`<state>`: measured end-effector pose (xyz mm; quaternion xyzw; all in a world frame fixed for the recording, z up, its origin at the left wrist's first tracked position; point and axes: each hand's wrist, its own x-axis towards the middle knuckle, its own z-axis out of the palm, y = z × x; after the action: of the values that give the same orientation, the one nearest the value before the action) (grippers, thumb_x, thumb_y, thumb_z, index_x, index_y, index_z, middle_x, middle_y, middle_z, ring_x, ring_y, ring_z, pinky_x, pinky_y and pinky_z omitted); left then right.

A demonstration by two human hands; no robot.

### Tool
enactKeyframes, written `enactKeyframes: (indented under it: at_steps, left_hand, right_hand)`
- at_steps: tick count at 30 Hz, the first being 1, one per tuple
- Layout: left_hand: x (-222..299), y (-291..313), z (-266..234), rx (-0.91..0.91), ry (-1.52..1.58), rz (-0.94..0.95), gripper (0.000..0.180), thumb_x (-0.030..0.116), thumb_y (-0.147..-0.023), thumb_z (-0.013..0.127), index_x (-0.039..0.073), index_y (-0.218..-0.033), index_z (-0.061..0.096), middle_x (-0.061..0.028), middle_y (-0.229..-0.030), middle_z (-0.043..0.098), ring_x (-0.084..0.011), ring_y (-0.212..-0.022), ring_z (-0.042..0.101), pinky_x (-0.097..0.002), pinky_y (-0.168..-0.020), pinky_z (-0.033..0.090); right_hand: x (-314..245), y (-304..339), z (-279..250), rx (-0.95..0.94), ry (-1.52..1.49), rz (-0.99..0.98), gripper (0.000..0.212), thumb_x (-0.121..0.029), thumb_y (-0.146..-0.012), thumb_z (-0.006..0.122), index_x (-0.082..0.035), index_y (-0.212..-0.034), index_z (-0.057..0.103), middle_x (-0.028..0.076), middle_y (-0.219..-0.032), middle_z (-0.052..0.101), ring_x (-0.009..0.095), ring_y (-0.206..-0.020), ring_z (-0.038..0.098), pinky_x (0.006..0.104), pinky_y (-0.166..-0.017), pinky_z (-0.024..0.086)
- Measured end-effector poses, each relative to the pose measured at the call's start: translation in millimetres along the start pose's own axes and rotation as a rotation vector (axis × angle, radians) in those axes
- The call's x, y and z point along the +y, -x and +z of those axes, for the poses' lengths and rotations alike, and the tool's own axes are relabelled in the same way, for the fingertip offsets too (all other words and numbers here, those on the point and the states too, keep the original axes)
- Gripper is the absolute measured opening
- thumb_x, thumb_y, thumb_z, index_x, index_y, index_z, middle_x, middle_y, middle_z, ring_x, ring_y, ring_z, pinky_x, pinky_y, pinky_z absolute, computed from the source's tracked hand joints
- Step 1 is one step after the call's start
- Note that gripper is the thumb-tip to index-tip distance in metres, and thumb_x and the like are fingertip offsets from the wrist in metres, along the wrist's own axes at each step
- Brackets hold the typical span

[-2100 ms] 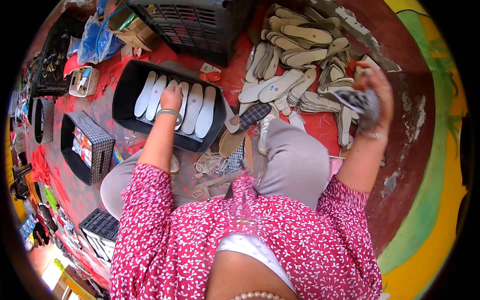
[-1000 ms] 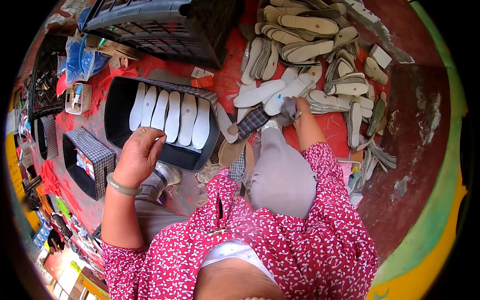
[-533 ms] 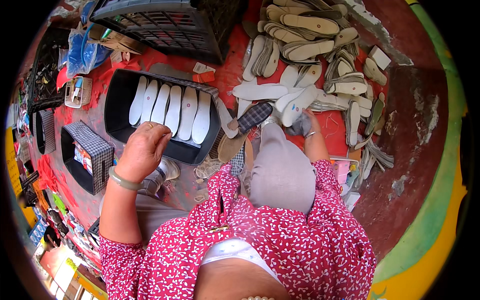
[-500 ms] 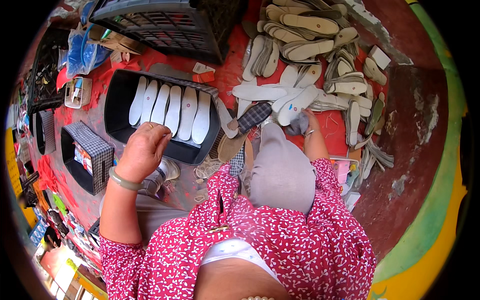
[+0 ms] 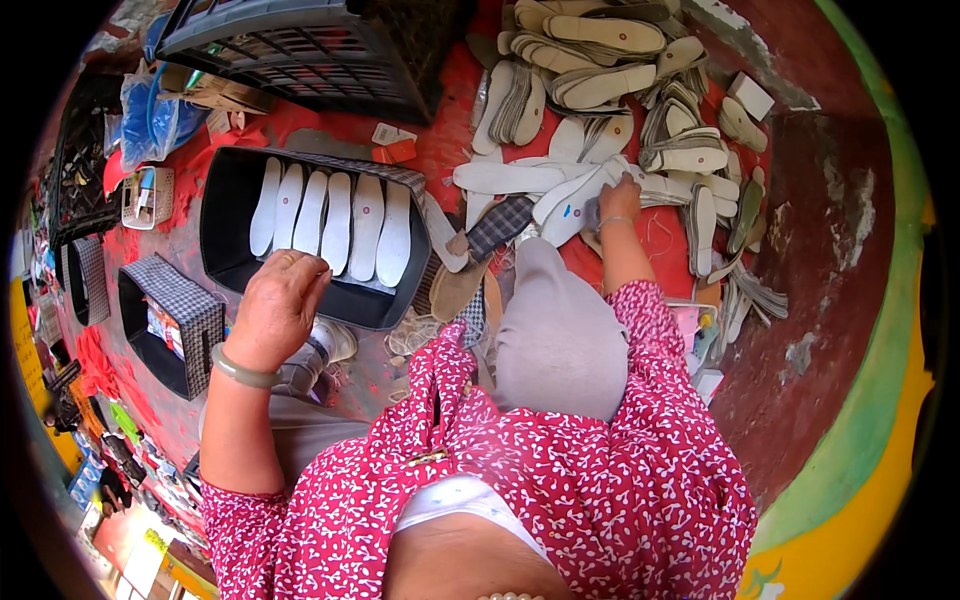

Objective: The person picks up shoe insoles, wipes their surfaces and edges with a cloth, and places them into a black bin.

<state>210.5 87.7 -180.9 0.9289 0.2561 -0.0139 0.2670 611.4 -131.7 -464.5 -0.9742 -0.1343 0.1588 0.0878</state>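
My left hand [image 5: 282, 300] hovers at the near edge of a black-lined box [image 5: 225, 270]. Its fingertips are pressed together, and what they hold, if anything, is too small to make out. Inside the box, white insoles [image 5: 337, 225] stand side by side in a row. Over on the right, my right hand [image 5: 620, 203] is closed around a bunched grey cloth [image 5: 591, 216], at the edge of loose pale insoles [image 5: 570, 205] with a blue mark. Part of the cloth and the fingertips are hidden. A checked dark insole [image 5: 500, 228] lies between the box and my knee.
Stacks of insoles [image 5: 605, 35] fill the far right on a red sheet. A black plastic crate [image 5: 300, 55] stands at the back. Left of the box are a smaller checked box [image 5: 185, 320] and a white basket [image 5: 150, 198]. My grey-trousered knee [image 5: 560, 340] rises between my arms.
My right hand has moved farther away, up onto the loose insoles, carrying the grey cloth along. The left hand keeps its pinched pose by the box. The whole view has shifted slightly.
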Motion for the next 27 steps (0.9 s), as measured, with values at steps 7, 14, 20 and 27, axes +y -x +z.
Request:
enactKeyframes:
  at_steps: [7,14,20,27]
  left_hand:
    - [-3,-3,1,-0.015,-0.016,0.016,0.009,0.001,-0.079,0.060,-0.002,-0.087,0.059,-0.0155,-0.081,0.059,-0.0324,-0.078,0.055,-0.0374,-0.070,0.046]
    - [1,-8,3,-0.026,-0.003,-0.029,0.008,0.004,-0.078,0.061,-0.001,-0.084,0.061,-0.0151,-0.079,0.059,-0.0320,-0.078,0.057,-0.0374,-0.070,0.047]
    - [-1,-8,3,-0.016,-0.017,-0.015,0.008,0.003,-0.078,0.062,-0.001,-0.084,0.061,-0.0153,-0.079,0.060,-0.0321,-0.078,0.057,-0.0373,-0.070,0.047]
    - [-5,-6,3,-0.030,-0.015,0.017,0.009,0.002,-0.079,0.060,-0.002,-0.088,0.058,-0.0153,-0.081,0.058,-0.0323,-0.077,0.055,-0.0374,-0.069,0.046]
  right_hand:
    - [-16,-37,-19,-0.175,0.326,-0.108,0.063,-0.018,-0.073,0.063,-0.007,-0.130,0.039,0.025,-0.124,0.047,0.038,-0.103,0.057,0.0414,-0.087,0.048]
    - [-18,-71,-14,-0.364,0.495,-0.223,0.037,-0.012,-0.076,0.058,-0.004,-0.112,0.058,0.021,-0.113,0.059,0.033,-0.104,0.058,0.0391,-0.088,0.048]
    - [-21,-64,-18,-0.265,0.505,-0.307,0.029,-0.009,-0.080,0.050,-0.004,-0.106,0.063,0.018,-0.109,0.061,0.033,-0.099,0.060,0.0399,-0.084,0.049]
    - [10,-67,-6,-0.150,0.047,-0.170,0.042,-0.018,-0.071,0.058,-0.004,-0.111,0.060,0.021,-0.108,0.061,0.033,-0.102,0.059,0.0386,-0.088,0.046]
